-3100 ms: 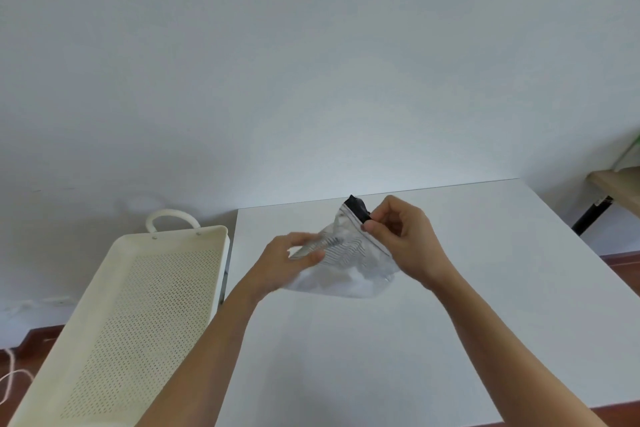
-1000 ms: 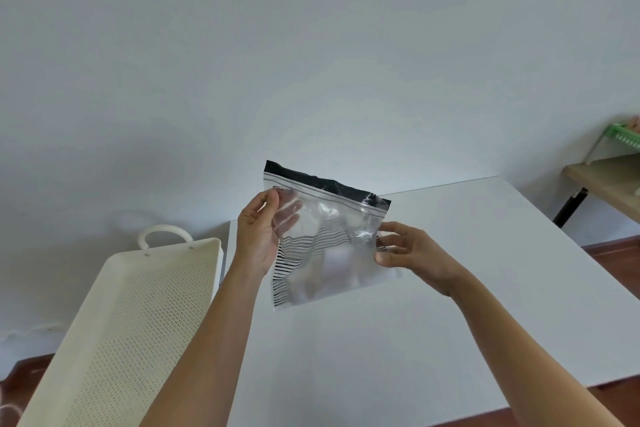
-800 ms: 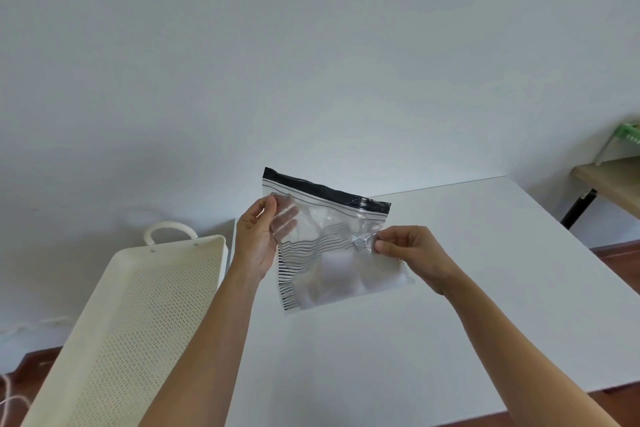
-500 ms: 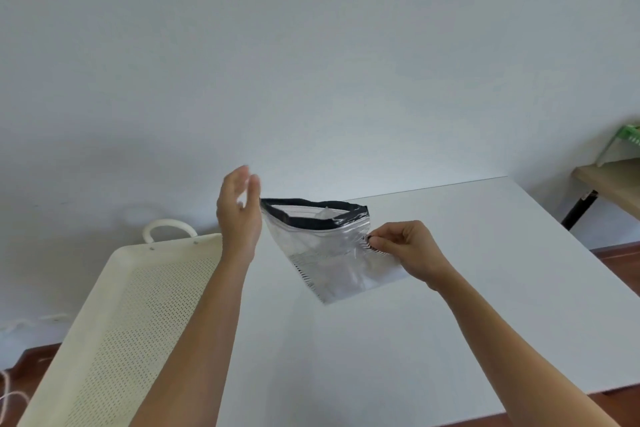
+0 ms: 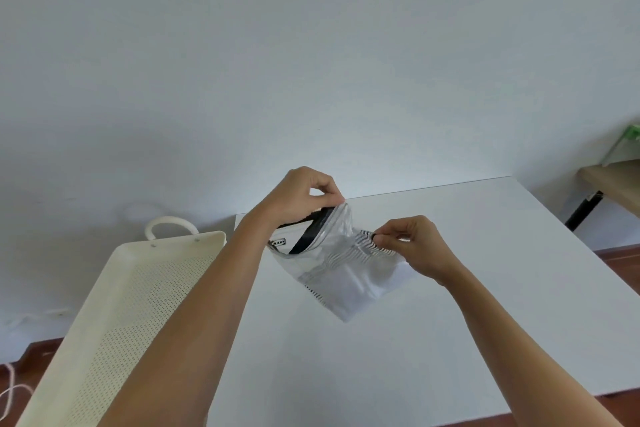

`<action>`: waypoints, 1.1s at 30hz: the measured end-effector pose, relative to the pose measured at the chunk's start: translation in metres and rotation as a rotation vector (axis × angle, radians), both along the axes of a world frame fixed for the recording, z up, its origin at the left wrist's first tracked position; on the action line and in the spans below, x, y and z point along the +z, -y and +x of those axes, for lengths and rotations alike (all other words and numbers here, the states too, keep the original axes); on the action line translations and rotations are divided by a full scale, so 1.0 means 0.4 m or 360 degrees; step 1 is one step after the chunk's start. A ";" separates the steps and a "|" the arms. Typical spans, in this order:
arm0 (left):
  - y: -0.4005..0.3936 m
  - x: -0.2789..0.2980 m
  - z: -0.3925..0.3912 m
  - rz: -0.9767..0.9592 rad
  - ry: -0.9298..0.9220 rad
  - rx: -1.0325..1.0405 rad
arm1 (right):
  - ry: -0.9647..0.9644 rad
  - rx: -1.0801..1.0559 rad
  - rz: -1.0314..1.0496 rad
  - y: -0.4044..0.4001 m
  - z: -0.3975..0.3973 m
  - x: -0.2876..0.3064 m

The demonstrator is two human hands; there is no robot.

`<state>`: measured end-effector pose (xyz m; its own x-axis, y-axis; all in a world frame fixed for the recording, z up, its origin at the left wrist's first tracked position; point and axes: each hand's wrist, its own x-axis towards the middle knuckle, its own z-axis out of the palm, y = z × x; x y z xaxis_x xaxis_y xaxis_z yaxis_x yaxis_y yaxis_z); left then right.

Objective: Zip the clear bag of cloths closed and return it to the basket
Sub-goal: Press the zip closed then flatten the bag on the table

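Note:
A clear zip bag (image 5: 341, 274) with a black top strip and thin black stripes hangs above the white table (image 5: 485, 305), pale cloths inside it. My left hand (image 5: 301, 196) pinches the far end of the black strip from above. My right hand (image 5: 414, 244) pinches the bag's right edge by the stripes. The bag's mouth gapes between the two hands. The cream perforated basket (image 5: 114, 322) with a loop handle stands left of the table, nothing visible in it.
A plain white wall fills the upper view. A wooden shelf (image 5: 613, 184) with a black leg and something green stands at the far right. White cord (image 5: 10, 388) lies on the brown floor at the lower left.
My left hand, which had let go and was raised open, has come back down and pinched the black top strip. The bag has tilted, its mouth turned toward me.

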<state>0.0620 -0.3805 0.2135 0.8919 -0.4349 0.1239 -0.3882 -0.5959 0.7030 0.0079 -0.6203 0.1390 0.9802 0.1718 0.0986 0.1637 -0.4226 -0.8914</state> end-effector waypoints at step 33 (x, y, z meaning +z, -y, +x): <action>-0.096 -0.017 0.047 0.0542 -0.0639 -0.0078 | -0.0094 -0.0029 0.0697 -0.039 0.083 0.032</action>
<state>0.0808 -0.3419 0.2067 0.8176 -0.4336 -0.3789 -0.1617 -0.8044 0.5716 0.0410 -0.6047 0.1519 0.9888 0.1089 0.1021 0.1032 -0.0051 -0.9946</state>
